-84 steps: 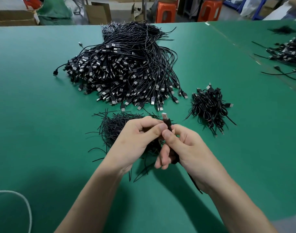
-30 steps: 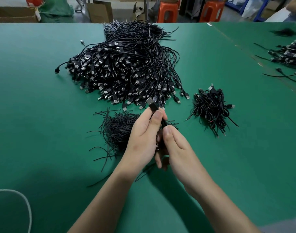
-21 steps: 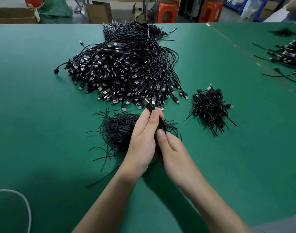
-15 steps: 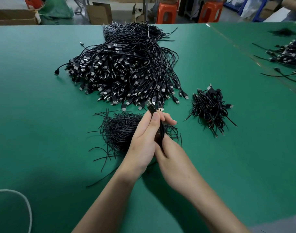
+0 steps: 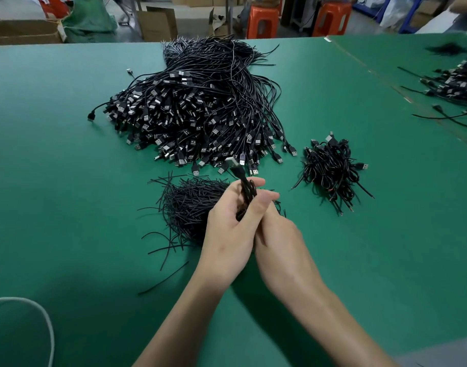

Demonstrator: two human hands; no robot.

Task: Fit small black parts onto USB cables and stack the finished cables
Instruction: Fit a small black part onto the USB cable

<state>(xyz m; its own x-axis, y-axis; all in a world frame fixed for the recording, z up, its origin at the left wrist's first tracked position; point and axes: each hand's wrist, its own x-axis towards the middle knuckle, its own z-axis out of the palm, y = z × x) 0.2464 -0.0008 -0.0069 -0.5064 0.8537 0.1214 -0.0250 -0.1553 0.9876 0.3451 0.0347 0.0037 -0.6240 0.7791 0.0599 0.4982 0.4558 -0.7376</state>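
Held a looped USB cable (image 5: 247, 196) in the left hand (image 5: 229, 229), pinched between thumb and curled fingers, loops bunched in the grip and the metal plug (image 5: 231, 162) sticking up and away. Rested the right hand (image 5: 278, 237) against the left from the near side, fingertips hidden behind the left palm; could not tell whether closed on anything. Worked just above a green surface (image 5: 68, 186), over the right edge of a loose heap of thin black strands (image 5: 187, 207). Had beyond that, near but apart, a big heap of USB cables (image 5: 200, 115), plugs fanned toward the near side, wires trailing toward the far edge. Had to the right, apart from both heaps, a small pile of coiled cables (image 5: 330, 170). Noted a white cord (image 5: 45, 319) curving at the near left corner, more cables (image 5: 452, 83) at the far right, and orange stools (image 5: 262, 21) and cardboard boxes (image 5: 158, 21) past the far edge.
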